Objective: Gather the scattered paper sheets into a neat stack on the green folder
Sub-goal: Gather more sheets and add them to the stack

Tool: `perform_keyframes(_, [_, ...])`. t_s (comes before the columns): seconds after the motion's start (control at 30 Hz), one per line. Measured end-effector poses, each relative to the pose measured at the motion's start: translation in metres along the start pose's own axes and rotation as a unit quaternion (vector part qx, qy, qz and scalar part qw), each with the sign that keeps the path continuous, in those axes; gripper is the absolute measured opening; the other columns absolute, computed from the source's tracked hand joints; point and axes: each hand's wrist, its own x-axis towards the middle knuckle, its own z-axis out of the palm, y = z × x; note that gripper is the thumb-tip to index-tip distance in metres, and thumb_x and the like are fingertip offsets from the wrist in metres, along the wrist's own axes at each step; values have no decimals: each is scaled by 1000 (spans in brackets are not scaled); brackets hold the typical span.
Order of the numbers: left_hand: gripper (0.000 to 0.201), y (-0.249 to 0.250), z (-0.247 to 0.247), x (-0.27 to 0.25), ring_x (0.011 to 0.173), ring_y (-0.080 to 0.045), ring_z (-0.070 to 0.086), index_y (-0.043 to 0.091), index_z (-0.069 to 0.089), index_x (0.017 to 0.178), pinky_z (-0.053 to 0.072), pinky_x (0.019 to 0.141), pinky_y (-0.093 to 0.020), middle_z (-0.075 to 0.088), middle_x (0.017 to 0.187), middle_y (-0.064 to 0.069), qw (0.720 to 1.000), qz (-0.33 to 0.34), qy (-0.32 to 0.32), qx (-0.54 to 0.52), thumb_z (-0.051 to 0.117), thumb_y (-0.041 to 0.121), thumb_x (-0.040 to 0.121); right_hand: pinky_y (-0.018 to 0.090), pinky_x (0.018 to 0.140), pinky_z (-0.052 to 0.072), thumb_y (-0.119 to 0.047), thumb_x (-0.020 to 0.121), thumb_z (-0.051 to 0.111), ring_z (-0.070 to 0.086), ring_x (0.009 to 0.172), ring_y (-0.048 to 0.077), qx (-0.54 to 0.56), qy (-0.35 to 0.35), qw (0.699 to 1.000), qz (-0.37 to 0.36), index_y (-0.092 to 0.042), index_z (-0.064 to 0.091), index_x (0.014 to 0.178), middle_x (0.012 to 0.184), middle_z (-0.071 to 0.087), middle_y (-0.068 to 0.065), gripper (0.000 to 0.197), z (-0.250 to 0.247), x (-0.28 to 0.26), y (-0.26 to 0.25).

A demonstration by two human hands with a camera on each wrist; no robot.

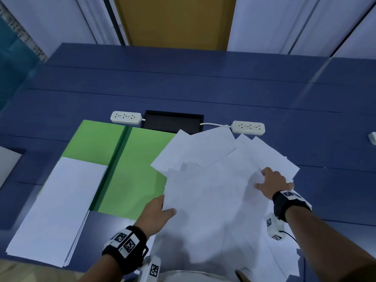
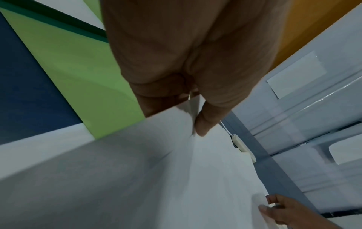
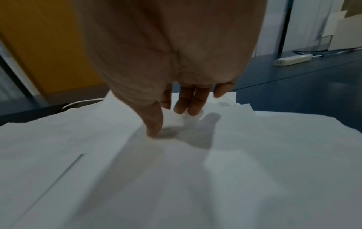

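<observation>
The open green folder (image 1: 132, 169) lies on the blue table, left of centre. A neat stack of white sheets (image 1: 57, 208) rests on its left flap and overhangs toward me. A loose pile of scattered sheets (image 1: 219, 190) spreads to the right and covers the folder's right edge. My left hand (image 1: 166, 208) grips the left edge of a top sheet (image 2: 176, 155), thumb on top and fingers underneath. My right hand (image 1: 262, 178) is on the far right part of the pile. There it pinches a raised corner of a sheet (image 3: 172, 119) between thumb and fingers.
Two white power strips (image 1: 126, 117) (image 1: 248, 127) and a black tray (image 1: 174, 121) lie just beyond the folder and papers. Another white object (image 1: 372, 137) sits at the table's right edge. Bare blue tabletop (image 1: 183, 82) stretches beyond them.
</observation>
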Motion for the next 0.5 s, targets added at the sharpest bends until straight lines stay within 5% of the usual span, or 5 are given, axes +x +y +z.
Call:
perform_keyframes(0.1, [41, 0, 2, 4, 122, -5, 61, 32, 61, 131, 46, 112, -39, 68, 128, 17, 1000, 10, 20, 14, 65, 12, 96, 45, 96, 37, -30, 102, 57, 59, 98, 27, 84, 61, 994, -27, -29, 59, 105, 112, 60, 0, 4, 5, -2, 7])
perform_keyframes(0.2, [64, 6, 0, 5, 131, -5, 53, 29, 42, 153, 39, 113, -27, 52, 145, 20, 999, 10, 42, 23, 62, 8, 95, 31, 73, 43, -20, 103, 60, 64, 96, 31, 249, 69, 964, -58, -18, 59, 95, 94, 65, -1, 8, -2, -21, 13])
perform_keyframes(0.27, [84, 10, -1, 7, 108, 1, 56, 36, 19, 162, 42, 94, -13, 45, 143, 21, 999, -1, 44, 19, 61, 4, 96, 21, 68, 42, -20, 102, 64, 63, 97, 28, 312, 75, 944, -77, -18, 59, 93, 93, 66, -4, 11, -15, -45, 13])
perform_keyframes(0.37, [102, 10, 2, 12, 50, -4, 41, 54, 1, 160, 42, 54, -12, 70, 119, -2, 999, 4, 49, 14, 59, 0, 94, 22, 72, 43, -21, 100, 68, 63, 95, 17, 372, 68, 918, -123, -21, 61, 89, 94, 69, -3, 13, -36, -89, 4])
perform_keyframes(0.5, [107, 5, 7, 19, 56, -7, 43, 70, 4, 150, 45, 58, -17, 56, 111, 21, 999, 39, 29, 17, 59, -1, 93, 28, 63, 36, -24, 103, 66, 46, 66, 16, 420, -53, 877, -226, -21, 59, 95, 86, 63, -12, 12, -65, -151, -16])
